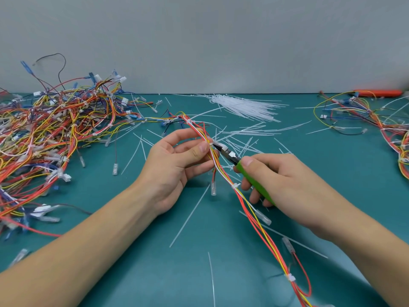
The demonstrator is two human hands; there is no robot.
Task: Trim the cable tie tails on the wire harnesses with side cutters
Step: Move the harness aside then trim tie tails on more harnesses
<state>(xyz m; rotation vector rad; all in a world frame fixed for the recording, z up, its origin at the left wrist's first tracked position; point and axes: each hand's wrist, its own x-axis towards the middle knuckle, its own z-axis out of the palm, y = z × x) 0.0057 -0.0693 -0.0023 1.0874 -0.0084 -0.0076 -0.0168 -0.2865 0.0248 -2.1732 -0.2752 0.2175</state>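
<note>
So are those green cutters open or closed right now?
Cannot tell. The cutters' tip sits against the wires, too small and blurred to see.

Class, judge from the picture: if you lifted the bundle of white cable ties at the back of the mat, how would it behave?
The cable ties look thin and fanned out loosely, so they would probably bend, sag and slide apart. They likely weigh little.
</note>
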